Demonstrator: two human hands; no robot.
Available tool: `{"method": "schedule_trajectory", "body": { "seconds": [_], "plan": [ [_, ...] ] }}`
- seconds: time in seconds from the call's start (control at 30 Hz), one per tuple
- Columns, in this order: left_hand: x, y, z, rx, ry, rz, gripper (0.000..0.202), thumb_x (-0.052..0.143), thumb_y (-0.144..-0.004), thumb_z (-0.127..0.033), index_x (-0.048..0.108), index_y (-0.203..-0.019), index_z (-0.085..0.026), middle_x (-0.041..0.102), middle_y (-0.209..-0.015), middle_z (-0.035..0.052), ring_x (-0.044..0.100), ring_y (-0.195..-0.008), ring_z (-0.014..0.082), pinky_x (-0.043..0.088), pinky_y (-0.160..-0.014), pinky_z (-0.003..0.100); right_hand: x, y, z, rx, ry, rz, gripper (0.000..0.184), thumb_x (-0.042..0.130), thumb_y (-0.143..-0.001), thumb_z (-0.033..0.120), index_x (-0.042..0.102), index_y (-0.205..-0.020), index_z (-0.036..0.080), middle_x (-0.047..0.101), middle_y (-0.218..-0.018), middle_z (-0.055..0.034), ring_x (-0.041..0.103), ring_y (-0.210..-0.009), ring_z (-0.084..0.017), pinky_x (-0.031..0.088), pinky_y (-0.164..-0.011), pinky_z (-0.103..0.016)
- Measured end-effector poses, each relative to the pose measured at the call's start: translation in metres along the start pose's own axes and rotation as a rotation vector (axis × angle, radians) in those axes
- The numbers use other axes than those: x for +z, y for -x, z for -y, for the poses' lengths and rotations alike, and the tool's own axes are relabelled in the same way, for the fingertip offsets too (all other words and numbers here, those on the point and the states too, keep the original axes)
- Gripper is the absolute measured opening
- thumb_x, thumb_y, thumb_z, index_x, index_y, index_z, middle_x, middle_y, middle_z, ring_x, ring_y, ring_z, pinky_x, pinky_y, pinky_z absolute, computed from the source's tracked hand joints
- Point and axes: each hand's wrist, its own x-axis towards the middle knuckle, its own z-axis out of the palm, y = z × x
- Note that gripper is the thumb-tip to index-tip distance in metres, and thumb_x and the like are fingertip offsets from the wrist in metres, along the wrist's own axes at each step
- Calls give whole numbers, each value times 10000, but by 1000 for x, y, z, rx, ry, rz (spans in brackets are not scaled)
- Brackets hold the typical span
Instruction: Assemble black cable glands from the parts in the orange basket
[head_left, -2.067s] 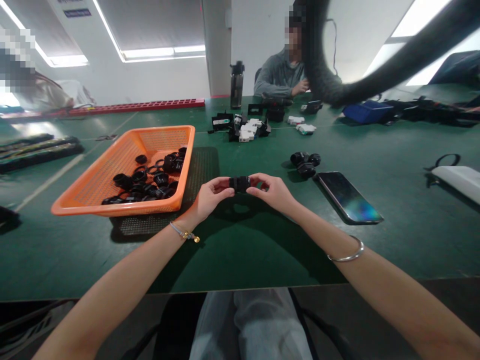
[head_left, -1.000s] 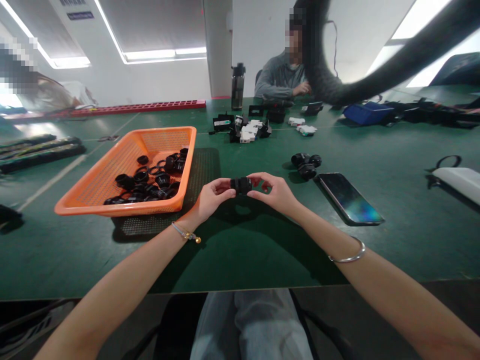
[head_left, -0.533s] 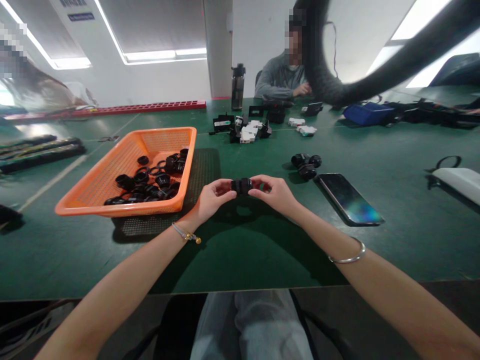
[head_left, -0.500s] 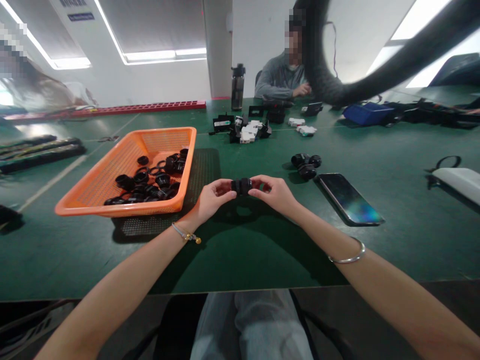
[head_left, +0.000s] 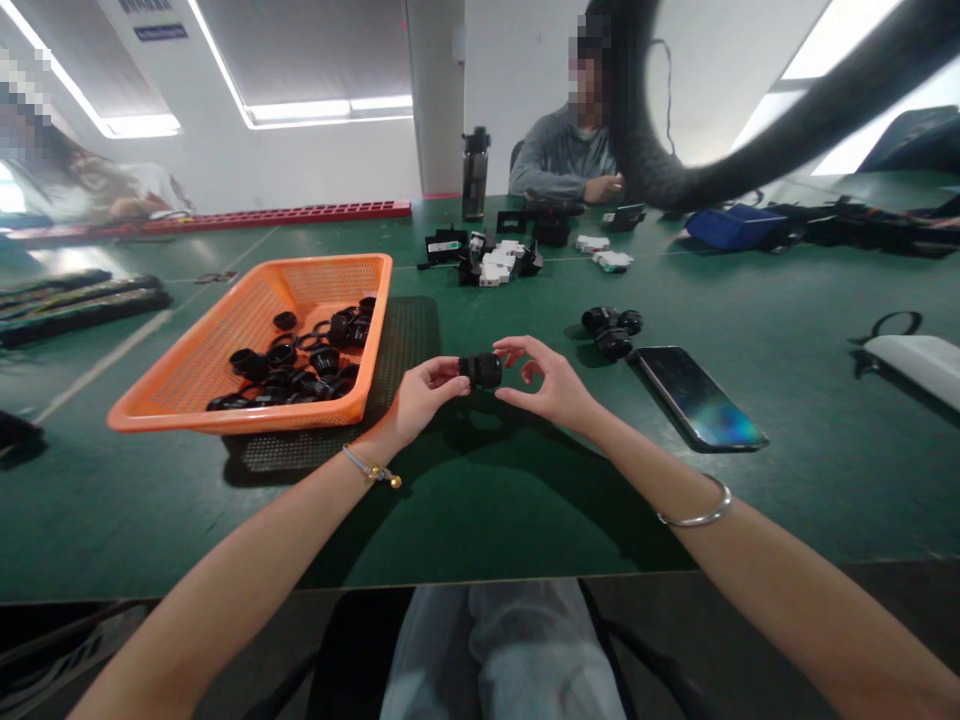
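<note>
My left hand (head_left: 421, 397) pinches a small black cylindrical fitting (head_left: 481, 370) a little above the green table (head_left: 480, 500). My right hand (head_left: 546, 384) hovers just to the right of the fitting, fingers spread and off it. An orange mesh basket (head_left: 225, 340) to the left holds several black rings and fittings (head_left: 300, 365). A small cluster of black fittings (head_left: 611, 328) lies on the table right of my hands.
A dark phone (head_left: 697, 395) lies face up to the right. Black and white parts (head_left: 491, 258) and a dark bottle (head_left: 474, 172) sit farther back. A person in grey (head_left: 562, 155) sits across the table; another person is at the far left. A white object (head_left: 919, 362) lies at the right edge.
My right hand's fingers have opened and drawn off the fitting, which they gripped half a second ago. My left hand still holds it in the same spot.
</note>
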Motion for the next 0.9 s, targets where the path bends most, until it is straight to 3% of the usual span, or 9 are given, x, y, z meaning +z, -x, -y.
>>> {"method": "schedule_trajectory", "body": {
  "seconds": [0.17,0.9],
  "plan": [
    [-2,-1,2,11,-10,10,351,778,-563,-236,662,-873,-120,685,-774,15,635,-692,121,539,-748,284,-1,-1,1,8,50,15,334,633,-692,246,610,-1024,213,663,-1008,-64,593,-824,-195,449,-604,-291],
    [-2,3,0,17,-45,13,373,784,-547,-219,663,-890,-135,695,-792,9,636,-722,123,514,-821,305,1,-2,-2,119,82,9,302,644,-727,401,685,-922,174,707,-802,-47,567,-627,-152,419,-567,-278]
  ]
}}
